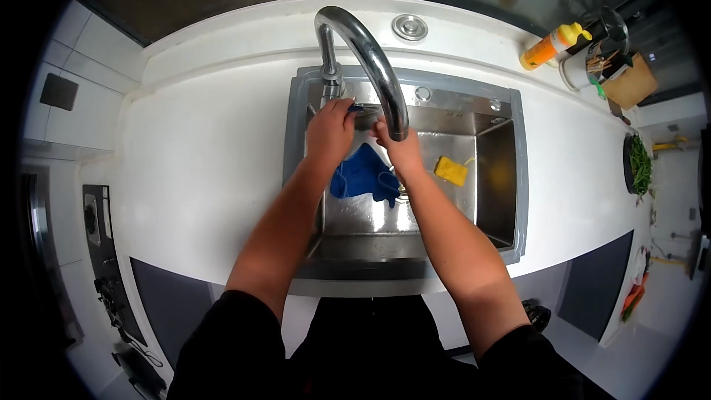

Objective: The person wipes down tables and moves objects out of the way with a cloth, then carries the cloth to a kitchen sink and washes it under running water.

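Both hands reach over the metal sink (355,224). My left hand (331,130) is closed at the back left, by the base of the chrome faucet (374,55), with a small dark blue bit showing at its fingertips. Behind the faucet's spout, my right hand (398,150) has bent fingers; the spout partly hides it, and what it holds, if anything, cannot be made out. A blue cloth (361,175) lies in the sink below and between the hands. To the right of my right forearm is a yellow sponge (451,171) on the sink floor.
On the back ledge are a round metal drain cover (409,27) and a yellow-orange bottle (549,46) beside a utensil holder. A cutting board (631,83) and a dark bowl of green vegetables (638,165) are at the right. White counter (200,170) surrounds the sink.
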The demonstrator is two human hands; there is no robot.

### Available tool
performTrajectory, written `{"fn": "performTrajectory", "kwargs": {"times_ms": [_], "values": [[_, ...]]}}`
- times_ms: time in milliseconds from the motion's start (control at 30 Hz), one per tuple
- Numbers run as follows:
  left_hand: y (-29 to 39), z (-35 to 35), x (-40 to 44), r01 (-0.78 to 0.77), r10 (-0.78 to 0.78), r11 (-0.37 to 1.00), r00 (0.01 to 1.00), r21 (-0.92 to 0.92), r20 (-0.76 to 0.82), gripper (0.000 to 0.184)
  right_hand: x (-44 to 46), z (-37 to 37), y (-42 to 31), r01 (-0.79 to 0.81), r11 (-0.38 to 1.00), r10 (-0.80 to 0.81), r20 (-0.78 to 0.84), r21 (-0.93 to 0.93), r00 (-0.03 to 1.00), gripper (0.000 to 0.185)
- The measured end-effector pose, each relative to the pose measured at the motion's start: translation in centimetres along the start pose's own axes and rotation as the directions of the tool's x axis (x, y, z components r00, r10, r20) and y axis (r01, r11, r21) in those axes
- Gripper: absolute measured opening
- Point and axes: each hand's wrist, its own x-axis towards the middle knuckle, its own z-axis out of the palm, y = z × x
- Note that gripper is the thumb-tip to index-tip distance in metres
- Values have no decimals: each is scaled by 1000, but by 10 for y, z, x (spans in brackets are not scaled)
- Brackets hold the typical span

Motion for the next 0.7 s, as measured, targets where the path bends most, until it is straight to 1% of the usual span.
{"fn": "performTrajectory", "kwargs": {"times_ms": [33, 67, 100, 133, 167, 200, 267, 300, 333, 400, 433, 467, 500, 533, 600, 633, 700], "values": [[1, 1, -1, 5, -5, 1000, 1000, -14, -23, 18, 3, 8, -3, 59, 997, -59, 5, -49, 998, 26], [0, 2, 0, 9, -11, 1000, 999, -28, -49, 19, 11, 14, -2, 59, 997, -58, 15, -43, 998, 26], [1, 2, 3, 13, -13, 1000, 998, -16, -54, 19, 25, 19, 7, 267, 951, -264, 44, -154, 964, 25], [1, 3, 4, 27, -28, 1000, 999, -14, -43, 18, 38, 23, 15, 458, 852, -451, 90, -253, 888, 25], [0, 3, 4, 43, -43, 999, 999, -13, -33, 17, 51, 25, 23, 469, 866, -445, 162, -173, 881, 22], [2, 1, 5, 50, -50, 999, 998, -4, -34, 17, 59, 26, 28, 466, 869, -441, 169, -166, 881, 22], [7, -5, 5, 107, -106, 992, 994, -60, 6, 15, 69, 22, 36, 440, 889, -387, 304, -127, 871, 20], [5, -4, 4, 115, -115, 992, 993, -56, 5, 15, 63, 17, 28, 413, 901, -349, 341, -135, 873, 20], [4, -4, 2, 113, -112, 991, 994, -67, 10, 15, 67, 14, 38, 408, 903, -344, 345, -134, 874, 20], [-2, -2, -1, 113, -113, 991, 994, -76, 6, 15, 74, 16, 48, 446, 871, -362, 348, -203, 865, 19], [-5, -2, -4, 66, -67, 994, 998, -91, -10, 15, 75, 16, 48, 459, 860, -368, 351, -225, 861, 19], [-9, -1, -5, 16, -19, 994, 999, -106, -28, 15, 73, 15, 49, 480, 820, -363, 365, -312, 858, 18], [-10, -1, -7, 17, -20, 994, 999, -105, -31, 15, 73, 14, 51, 497, 772, -356, 378, -397, 855, 18], [-12, -1, -8, 8, -11, 995, 999, -100, -36, 16, 73, 16, 52, 499, 771, -357, 381, -396, 853, 18], [-11, -2, -9, -5, 0, 995, 999, -99, -41, 16, 70, 18, 53, 583, 739, -462, 377, -337, 803, 17], [-10, -2, -9, 1, -4, 995, 999, -101, -34, 17, 69, 18, 51, 585, 737, -464, 377, -339, 802, 17], [-10, -2, -9, 7, -9, 994, 1000, -105, -24, 17, 67, 16, 50, 582, 768, -461, 401, -266, 792, 18]]}}
